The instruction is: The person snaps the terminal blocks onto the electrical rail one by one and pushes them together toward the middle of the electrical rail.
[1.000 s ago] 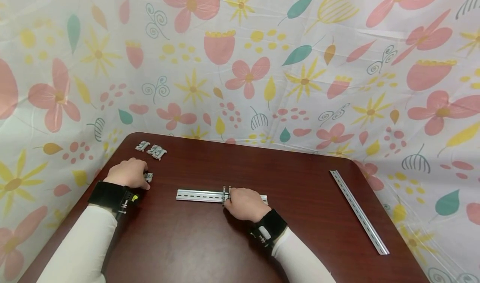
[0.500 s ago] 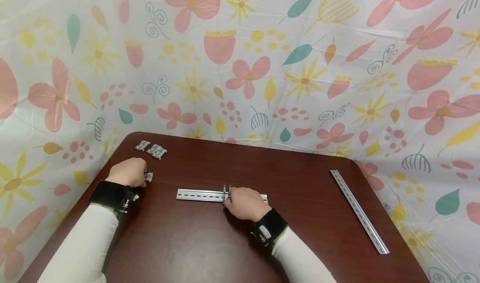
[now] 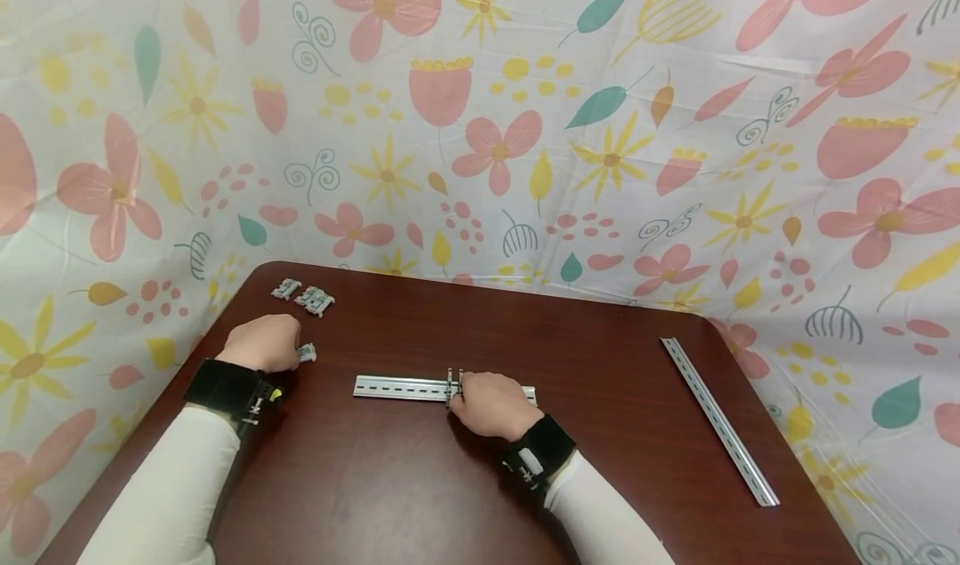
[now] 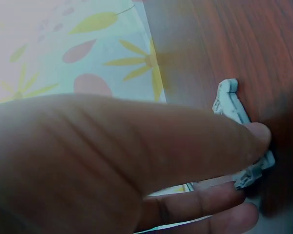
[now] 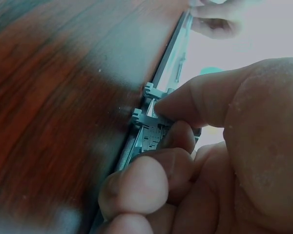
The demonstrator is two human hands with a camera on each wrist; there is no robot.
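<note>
Pinching a grey piece (image 3: 307, 352) left of the middle rail (image 3: 401, 388) is the left hand (image 3: 262, 343); the right hand (image 3: 492, 404) grips upright clips (image 5: 147, 120) already on it; loose pieces (image 3: 316, 301) remain far left.

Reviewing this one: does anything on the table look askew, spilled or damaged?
Nothing looks spilled or visibly damaged. Only the far-right rail sits askew, slanting to the middle rail under the right hand; it may simply be set aside.
</note>
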